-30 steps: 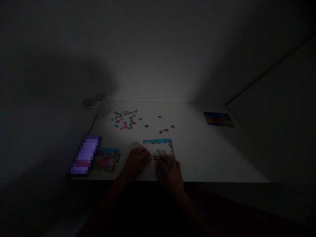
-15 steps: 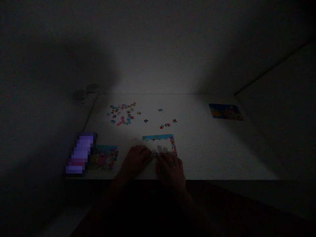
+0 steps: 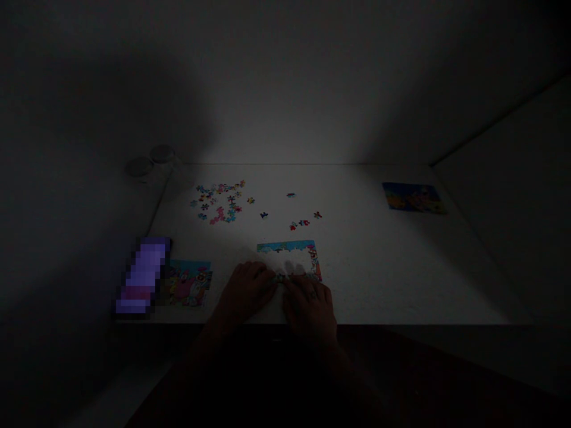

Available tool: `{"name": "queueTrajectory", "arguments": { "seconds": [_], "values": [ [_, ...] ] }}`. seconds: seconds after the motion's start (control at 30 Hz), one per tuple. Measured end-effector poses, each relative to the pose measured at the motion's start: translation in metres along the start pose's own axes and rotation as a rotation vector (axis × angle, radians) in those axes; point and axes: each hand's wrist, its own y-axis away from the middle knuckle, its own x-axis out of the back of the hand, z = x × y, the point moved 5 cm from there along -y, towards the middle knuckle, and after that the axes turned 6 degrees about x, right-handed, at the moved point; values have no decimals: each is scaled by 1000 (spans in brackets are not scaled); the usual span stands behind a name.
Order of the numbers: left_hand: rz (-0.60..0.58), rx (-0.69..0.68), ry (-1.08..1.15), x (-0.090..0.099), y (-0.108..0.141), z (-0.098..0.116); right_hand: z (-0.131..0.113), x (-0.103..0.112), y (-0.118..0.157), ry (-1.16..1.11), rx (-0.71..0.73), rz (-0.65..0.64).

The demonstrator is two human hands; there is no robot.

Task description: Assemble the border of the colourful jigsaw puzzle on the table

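A partly joined jigsaw puzzle (image 3: pixel 285 245) lies on the white table, its blue top strip and colourful right side showing around a bare middle. At its lower edge, a small jigsaw piece (image 3: pixel 279 278) shows between my fingertips. My left hand (image 3: pixel 250 291) has its fingers curled and pressed together against the piece from the left. From the right, my right hand (image 3: pixel 310 300), with a ring on one finger, grips at the same piece and covers the puzzle's lower right part. Thumbs and the piece's outline are mostly hidden in the dim light.
Loose jigsaw pieces (image 3: pixel 219 209) lie scattered at the back left, with several single ones nearer the middle. A picture card (image 3: pixel 190 282) and a blurred-out phone (image 3: pixel 143 276) are at the left. Another picture (image 3: pixel 414 197) lies back right. Round-topped clear containers (image 3: pixel 162 153) stand left of the table.
The view has shifted slightly. Both hands stay at the puzzle's lower edge with almost the same finger positions.
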Motion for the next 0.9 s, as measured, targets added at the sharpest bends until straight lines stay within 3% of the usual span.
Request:
{"name": "queueTrajectory", "arguments": {
  "seconds": [0.37, 0.9],
  "values": [
    [-41, -57, 64, -5, 3, -1, 0, -1, 1, 12, 10, -1],
    [10, -84, 29, -6, 7, 2, -2, 0, 1, 24, -3, -26]
  ]
}}
